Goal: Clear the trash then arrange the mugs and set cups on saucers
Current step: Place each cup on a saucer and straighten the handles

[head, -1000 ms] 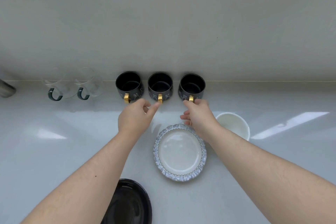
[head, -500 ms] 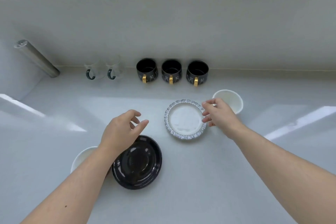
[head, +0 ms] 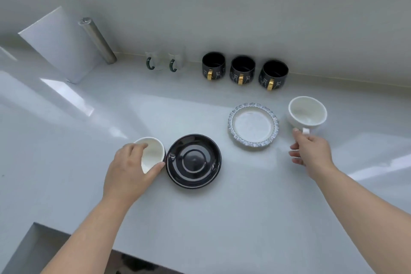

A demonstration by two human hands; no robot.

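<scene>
Three black mugs with gold handles [head: 242, 70] stand in a row by the back wall, two clear glass mugs with green handles [head: 164, 62] to their left. A black saucer [head: 193, 160] lies in the middle, a white saucer with a blue frilled rim [head: 253, 124] to its right. My left hand [head: 127, 171] wraps around a small white cup [head: 152, 154] just left of the black saucer. My right hand [head: 311, 151] pinches the handle of a larger white cup [head: 307, 111] standing right of the white saucer.
A steel cylinder [head: 96, 40] and a white board [head: 60, 44] lean at the back left. The pale counter [head: 222, 218] ends in a front edge near my forearms, with a recess at the lower left.
Both hands left the black mugs and drew back toward me. My left hand closed around the small white cup; my right hand took the big cup's handle. The view widened.
</scene>
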